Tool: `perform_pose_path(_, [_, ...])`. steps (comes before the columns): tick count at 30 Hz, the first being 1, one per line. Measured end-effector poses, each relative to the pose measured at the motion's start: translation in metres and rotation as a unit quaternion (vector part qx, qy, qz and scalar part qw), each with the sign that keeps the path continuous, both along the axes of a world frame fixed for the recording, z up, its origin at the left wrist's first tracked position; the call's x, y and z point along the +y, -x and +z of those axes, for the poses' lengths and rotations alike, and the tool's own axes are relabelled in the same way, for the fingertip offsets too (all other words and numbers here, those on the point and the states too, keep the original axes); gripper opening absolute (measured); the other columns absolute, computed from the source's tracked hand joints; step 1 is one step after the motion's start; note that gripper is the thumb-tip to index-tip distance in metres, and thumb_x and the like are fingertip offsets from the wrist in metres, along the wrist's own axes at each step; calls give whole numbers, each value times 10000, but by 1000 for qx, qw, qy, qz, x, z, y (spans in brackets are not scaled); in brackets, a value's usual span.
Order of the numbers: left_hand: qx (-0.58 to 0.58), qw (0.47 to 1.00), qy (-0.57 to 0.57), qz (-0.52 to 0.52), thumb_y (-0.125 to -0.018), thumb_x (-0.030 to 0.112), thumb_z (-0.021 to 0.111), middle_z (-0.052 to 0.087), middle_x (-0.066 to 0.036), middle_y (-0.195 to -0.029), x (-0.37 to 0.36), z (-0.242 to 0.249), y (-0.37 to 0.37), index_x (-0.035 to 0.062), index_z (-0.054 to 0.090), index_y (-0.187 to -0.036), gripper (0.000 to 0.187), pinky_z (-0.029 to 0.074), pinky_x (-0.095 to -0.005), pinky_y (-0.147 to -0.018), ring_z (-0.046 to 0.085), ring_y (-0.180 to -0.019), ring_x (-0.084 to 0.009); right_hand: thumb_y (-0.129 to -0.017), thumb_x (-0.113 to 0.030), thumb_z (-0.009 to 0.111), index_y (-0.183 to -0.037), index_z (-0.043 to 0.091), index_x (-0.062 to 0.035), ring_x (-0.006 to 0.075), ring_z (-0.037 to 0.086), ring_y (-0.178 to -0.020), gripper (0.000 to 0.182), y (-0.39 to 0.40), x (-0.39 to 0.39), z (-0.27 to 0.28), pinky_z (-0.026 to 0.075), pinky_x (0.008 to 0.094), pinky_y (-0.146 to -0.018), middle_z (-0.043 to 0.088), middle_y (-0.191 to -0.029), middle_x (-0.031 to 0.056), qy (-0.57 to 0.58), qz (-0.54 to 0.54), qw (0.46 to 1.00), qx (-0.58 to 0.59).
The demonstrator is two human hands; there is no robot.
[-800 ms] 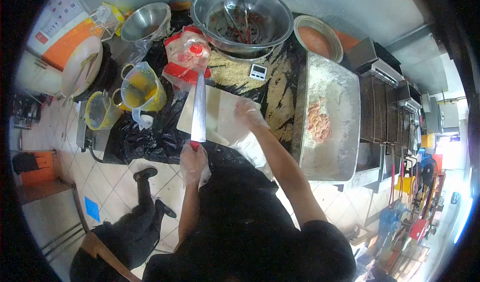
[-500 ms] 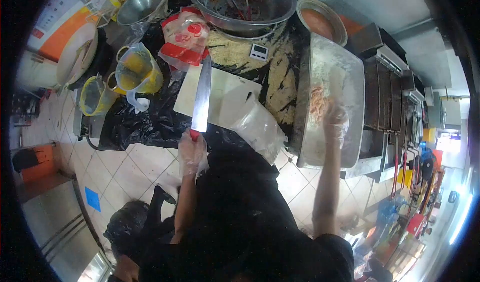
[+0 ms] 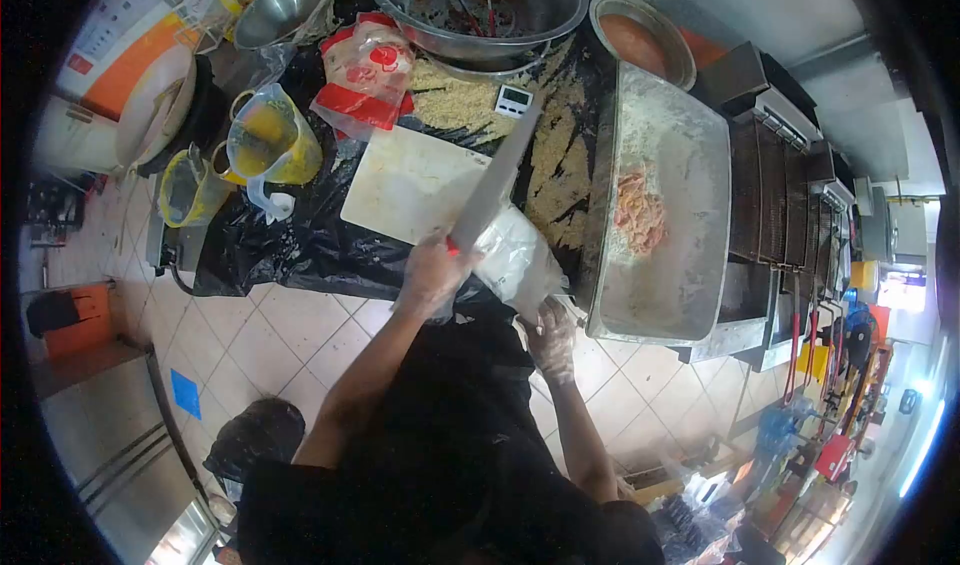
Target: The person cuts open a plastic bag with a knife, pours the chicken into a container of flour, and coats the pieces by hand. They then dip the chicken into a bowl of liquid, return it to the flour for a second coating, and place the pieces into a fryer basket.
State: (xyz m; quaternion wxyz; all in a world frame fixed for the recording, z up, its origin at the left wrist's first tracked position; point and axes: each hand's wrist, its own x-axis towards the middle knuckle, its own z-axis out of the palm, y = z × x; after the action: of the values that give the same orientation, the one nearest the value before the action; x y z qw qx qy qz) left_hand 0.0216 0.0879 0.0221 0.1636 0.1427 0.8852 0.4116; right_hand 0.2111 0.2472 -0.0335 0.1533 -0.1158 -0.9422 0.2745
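The knife (image 3: pixel 492 180) lies with its long axis running diagonally from the red handle at the bench's near edge up and rightward, blade tip over the right side of the white cutting board (image 3: pixel 405 185) near the small timer (image 3: pixel 513 97). The gloved left hand (image 3: pixel 432 270) is clamped around the handle. The gloved right hand (image 3: pixel 551 333) hangs below the bench edge beside a clear plastic bag (image 3: pixel 515 257), fingers loosely curled and holding nothing visible, with the floured metal tray (image 3: pixel 690 265) close on its right and open board surface left of the blade.
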Motion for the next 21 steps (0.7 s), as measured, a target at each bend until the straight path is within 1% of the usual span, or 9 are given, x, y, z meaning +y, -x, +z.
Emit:
perform_pose_path(5, [133, 989, -30, -56, -701, 304, 699, 598, -193, -784, 5, -54, 14, -41, 561, -935, 439, 465, -382, -681, 588, -748, -343, -685, -130, 651, -1016, 531, -106, 320, 527, -920, 354, 30, 4, -20, 474, 377, -740, 543, -1025, 132, -92, 89, 991, 30])
perform_pose_path(7, [15, 997, 20, -68, -735, 226, 624, 592, -230, -801, 10, -24, 13, -31, 567, -937, 332, 465, -408, -685, 586, -797, -358, -727, -176, 594, -1051, 532, -126, 295, 529, -921, 334, 33, 13, -39, 471, 382, -748, 552, -1010, 110, -38, 120, 991, 32])
perform_pose_path(8, [58, 996, -1, -72, -736, 209, 616, 587, -232, -774, 12, -33, 14, -35, 565, -936, 320, 462, -416, -657, 586, -763, -361, -754, -206, 567, -1041, 541, -120, 289, 535, -925, 301, 30, 17, -39, 471, 388, -751, 558, -1010, 106, -311, 110, 941, 78])
perform_pose_path(10, [104, 990, -31, -88, -737, 192, 608, 582, -235, -747, 6, -62, 13, -39, 562, -935, 308, 459, -423, -628, 585, -730, -364, -798, -228, 527, -1034, 547, -106, 282, 568, -897, 266, 43, 17, -67, 483, 397, -739, 572, -1016, 108, -90, 160, 980, -82])
perform_pose_path(13, [200, 974, -70, -77, -744, 164, 602, 577, -223, -709, 1, -72, 24, -39, 558, -935, 282, 458, -417, -596, 576, -679, -368, -798, -177, 515, -1042, 541, -102, 292, 588, -847, 257, 61, 6, -5, 495, 388, -716, 585, -995, 111, -165, 187, 968, -7])
perform_pose_path(17, [160, 986, -21, 51, -751, 125, 607, 593, -202, -832, -6, -50, 22, -28, 564, -952, 256, 465, -393, -678, 580, -788, -345, -766, -175, 531, -1038, 543, -89, 287, 600, -801, 285, 99, -19, 85, 497, 383, -704, 606, -899, 128, -155, 136, 976, 70])
perform_pose_path(19, [242, 952, -163, 94, -755, 134, 636, 594, -189, -904, -7, -15, 18, -27, 560, -995, 298, 461, -379, -733, 579, -870, -314, -752, -169, 531, -1057, 538, -87, 274, 604, -774, 316, 128, -26, 129, 490, 414, -706, 605, -910, 128, -194, 93, 974, 70])
perform_pose_path(20, [161, 957, -231, 75, -746, 149, 659, 596, -185, -908, -8, 6, 16, -26, 557, -1009, 332, 462, -376, -742, 580, -871, -308, -762, -148, 522, -1061, 538, -103, 290, 601, -771, 303, 151, -25, 145, 472, 429, -706, 603, -934, 141, -159, 84, 982, -57])
perform_pose_path(21, [79, 949, -298, 60, -737, 164, 683, 599, -182, -912, -9, 21, 13, -26, 554, -1023, 366, 462, -373, -752, 582, -871, -302, -815, -167, 541, -945, 544, -40, 259, 571, -696, 181, 159, -27, 158, 447, 363, -618, 589, -821, 146, -73, 69, 994, 34])
